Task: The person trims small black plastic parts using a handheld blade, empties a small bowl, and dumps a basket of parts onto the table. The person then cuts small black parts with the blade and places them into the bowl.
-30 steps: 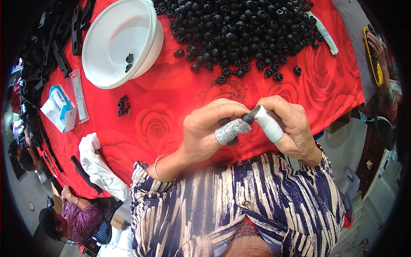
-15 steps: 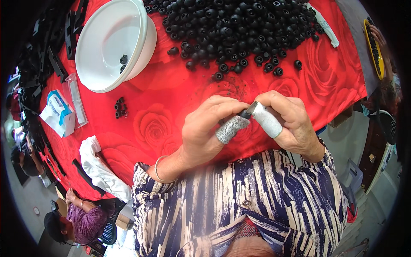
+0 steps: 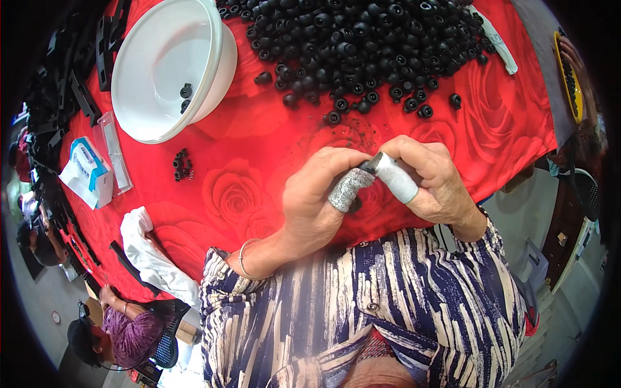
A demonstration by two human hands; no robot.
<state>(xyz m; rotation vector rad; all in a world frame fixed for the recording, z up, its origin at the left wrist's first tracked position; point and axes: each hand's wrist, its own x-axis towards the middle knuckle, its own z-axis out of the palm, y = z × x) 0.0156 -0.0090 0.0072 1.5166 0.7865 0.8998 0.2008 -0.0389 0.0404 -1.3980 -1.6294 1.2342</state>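
Both my hands meet over the near part of the red table. My left hand (image 3: 315, 194) is closed, pinching a small black plastic part (image 3: 367, 166) between its fingertips; its thumb wears a grey speckled cover. My right hand (image 3: 440, 181), with a white wrap on its thumb, grips a small metal blade (image 3: 376, 160) whose tip touches or nearly touches the part. Fingers hide most of both pieces. Beyond my hands lies a large heap of round black plastic parts (image 3: 362, 52), with a few strays at its near edge.
A white bowl (image 3: 220, 84) with two black parts inside stands at far left. Nearby are some tiny black pieces (image 3: 181, 165), a blue-white packet (image 3: 90, 171), a clear plastic strip (image 3: 115, 152) and a white cloth (image 3: 152, 255). Another person (image 3: 132, 333) sits at lower left.
My left hand has shifted slightly to the right and turned a little, with the black part still in it. The right hand's thumb and blade have moved slightly left.
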